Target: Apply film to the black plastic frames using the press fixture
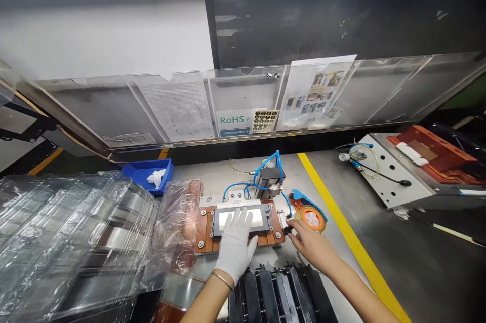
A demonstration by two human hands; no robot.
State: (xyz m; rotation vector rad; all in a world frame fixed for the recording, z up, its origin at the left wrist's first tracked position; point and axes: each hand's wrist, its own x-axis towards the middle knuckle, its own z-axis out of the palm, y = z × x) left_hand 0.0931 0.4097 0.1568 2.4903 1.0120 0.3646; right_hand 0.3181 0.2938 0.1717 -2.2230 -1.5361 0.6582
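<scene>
My left hand (236,242), in a white glove, lies flat with fingers stretched over a black frame part (261,217) with a pale shiny panel (251,218). That part sits in a reddish-brown fixture (201,234) with bolts at its corners. At the fixture's right edge, the fingertips of my bare right hand (308,242) close around a small black knob (287,231) beside a metal valve-like piece. Behind the fixture stands a dark pneumatic block (270,179) with blue air hoses (255,168).
Several black parts (279,295) lie in front of the fixture. A blue tape dispenser (299,195) and an orange tape roll (321,218) sit at right. Clear plastic trays (72,242) are stacked left, near a blue bin (142,173). A white control box (402,181) stands far right.
</scene>
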